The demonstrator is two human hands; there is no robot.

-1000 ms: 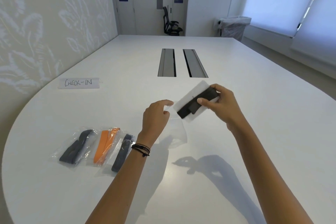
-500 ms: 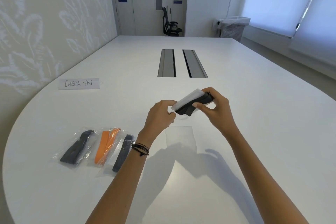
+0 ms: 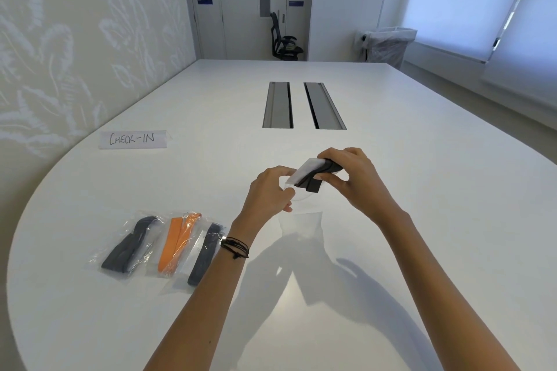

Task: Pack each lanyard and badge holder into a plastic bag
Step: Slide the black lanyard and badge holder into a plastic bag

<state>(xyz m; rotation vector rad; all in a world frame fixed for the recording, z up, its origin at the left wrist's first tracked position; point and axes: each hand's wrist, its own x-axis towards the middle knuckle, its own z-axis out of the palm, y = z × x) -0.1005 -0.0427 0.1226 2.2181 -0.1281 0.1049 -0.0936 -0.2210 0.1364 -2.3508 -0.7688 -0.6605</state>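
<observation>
My right hand [image 3: 354, 179] grips a folded black lanyard [image 3: 316, 181] together with a clear badge holder [image 3: 304, 170], held above the white table [image 3: 422, 190]. My left hand [image 3: 269, 190] pinches the mouth of a clear plastic bag [image 3: 301, 220], which hangs down to the table just below the bundle. The lower end of the lanyard and holder is at the bag's opening. Three packed bags lie at the front left: a dark grey lanyard [image 3: 126, 247], an orange lanyard [image 3: 177, 238] and another dark lanyard [image 3: 205, 253].
A paper sign reading CHECK-IN [image 3: 132, 139] lies at the left. Two metal cable hatches [image 3: 301, 105] are set into the table's middle. Beyond the far edge stand an office chair [image 3: 283, 39] and a bin with a clear liner [image 3: 388, 45].
My right hand has brought the lanyard and badge holder down and left to the bag's mouth. My left hand has closed in on the opening, and the bag now hangs lower.
</observation>
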